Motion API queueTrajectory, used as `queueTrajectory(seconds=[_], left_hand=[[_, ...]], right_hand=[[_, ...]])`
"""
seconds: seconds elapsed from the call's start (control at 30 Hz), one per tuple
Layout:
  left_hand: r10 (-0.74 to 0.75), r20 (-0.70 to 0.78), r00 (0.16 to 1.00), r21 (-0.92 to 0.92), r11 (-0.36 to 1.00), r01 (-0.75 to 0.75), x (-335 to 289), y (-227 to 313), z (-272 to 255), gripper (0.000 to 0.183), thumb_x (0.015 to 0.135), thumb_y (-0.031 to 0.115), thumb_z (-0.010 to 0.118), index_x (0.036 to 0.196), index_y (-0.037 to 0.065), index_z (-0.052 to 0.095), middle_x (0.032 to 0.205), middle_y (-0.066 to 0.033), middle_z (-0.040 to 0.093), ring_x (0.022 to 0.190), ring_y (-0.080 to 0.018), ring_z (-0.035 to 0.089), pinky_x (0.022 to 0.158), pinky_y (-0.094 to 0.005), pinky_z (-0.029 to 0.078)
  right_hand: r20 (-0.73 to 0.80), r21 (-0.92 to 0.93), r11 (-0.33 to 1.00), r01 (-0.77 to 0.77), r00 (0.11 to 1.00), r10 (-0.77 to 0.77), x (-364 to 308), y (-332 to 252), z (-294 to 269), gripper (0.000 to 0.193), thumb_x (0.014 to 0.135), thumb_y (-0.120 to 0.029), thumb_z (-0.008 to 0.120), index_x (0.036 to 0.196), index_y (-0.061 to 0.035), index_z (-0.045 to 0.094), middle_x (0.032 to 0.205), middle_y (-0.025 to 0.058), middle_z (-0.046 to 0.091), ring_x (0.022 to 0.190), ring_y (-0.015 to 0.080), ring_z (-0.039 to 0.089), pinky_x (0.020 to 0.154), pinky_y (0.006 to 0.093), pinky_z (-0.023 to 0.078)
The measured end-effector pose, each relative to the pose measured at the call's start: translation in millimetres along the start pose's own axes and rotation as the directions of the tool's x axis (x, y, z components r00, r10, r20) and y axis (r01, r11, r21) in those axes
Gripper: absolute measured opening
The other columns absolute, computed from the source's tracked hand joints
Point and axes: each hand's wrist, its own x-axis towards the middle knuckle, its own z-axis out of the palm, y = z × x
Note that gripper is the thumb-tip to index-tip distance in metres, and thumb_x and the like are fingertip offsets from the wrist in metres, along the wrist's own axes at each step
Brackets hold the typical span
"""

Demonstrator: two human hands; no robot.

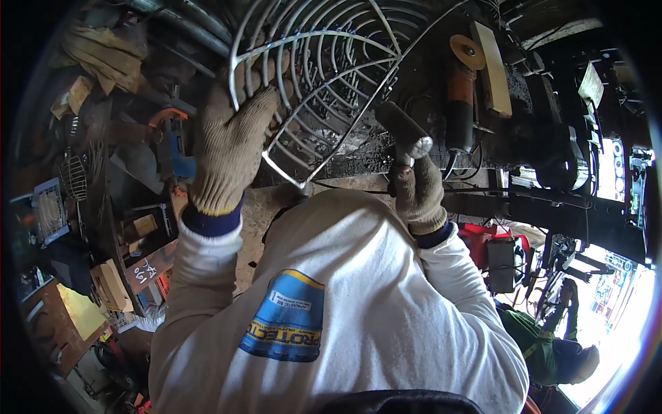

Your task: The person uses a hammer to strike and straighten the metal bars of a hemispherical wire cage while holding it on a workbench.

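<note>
My left hand [231,148], in a beige knit work glove, is closed around the rods at the left side of a metal wire grille [352,122]. The grille has curved, evenly spaced rods between straight edge bars, and it is tilted over the dark workbench [365,162]. Part of my left fingers shows behind its rods. Gloved the same way, my right hand [419,196] grips a hammer by its handle. The thick cylindrical steel head of the hammer [405,131] is raised just right of the grille's lower edge, apart from it. Most of the handle is hidden by my fingers.
An angle grinder [460,90] with an orange disc lies on the bench right of the hammer, beside a flat beige bar [491,69]. An orange and blue tool [178,155] sits left of my left hand. Another person in green [545,345] is at lower right.
</note>
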Motion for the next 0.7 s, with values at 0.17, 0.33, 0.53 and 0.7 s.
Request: queueTrajectory(seconds=[0.17,0.33,0.53,0.7], left_hand=[[-0.067,0.062,0.996,-0.160,0.984,0.076,31.3,-20.1,5.8,0.038,0.090,-0.006,0.053,0.128,0.000,0.057,0.119,-0.0096,0.066,0.109,-0.0169,0.063,0.095,-0.0298,0.051],[-0.044,0.105,0.994,-0.104,0.993,0.055,48.8,-12.5,16.9,0.038,0.090,-0.003,0.056,0.127,0.003,0.058,0.117,-0.0096,0.067,0.106,-0.0171,0.064,0.093,-0.0307,0.051],[-0.027,0.190,0.981,0.304,0.952,-0.033,62.5,-9.2,11.5,0.033,0.089,0.006,0.060,0.122,0.004,0.061,0.110,-0.0099,0.069,0.098,-0.0165,0.065,0.083,-0.0308,0.054],[0.086,0.271,0.959,0.227,0.962,-0.150,27.0,-20.3,21.5,0.028,0.089,0.009,0.063,0.117,0.009,0.064,0.101,-0.0086,0.071,0.088,-0.0165,0.066,0.079,-0.0321,0.054]], right_hand=[[0.086,-0.009,0.984,-0.179,0.980,0.179,-10.6,21.8,2.8,0.037,0.098,-0.032,0.053,0.113,0.0018,0.059,0.088,0.0194,0.066,0.077,0.0342,0.065,0.069,0.0385,0.050],[0.102,0.040,0.975,-0.217,0.972,0.212,-11.7,24.9,6.5,0.038,0.099,-0.033,0.053,0.113,0.0014,0.058,0.080,0.0177,0.064,0.071,0.0332,0.064,0.065,0.0388,0.049],[0.062,0.058,0.979,-0.193,0.980,0.189,-16.6,25.9,7.9,0.037,0.099,-0.033,0.054,0.110,0.0021,0.058,0.076,0.0150,0.062,0.064,0.0261,0.062,0.061,0.0370,0.048],[-0.015,0.157,0.972,-0.176,0.983,0.181,-43.0,32.6,-5.9,0.042,0.099,-0.036,0.052,0.115,0.0028,0.059,0.079,0.0107,0.065,0.066,0.0182,0.063,0.063,0.0311,0.049]])
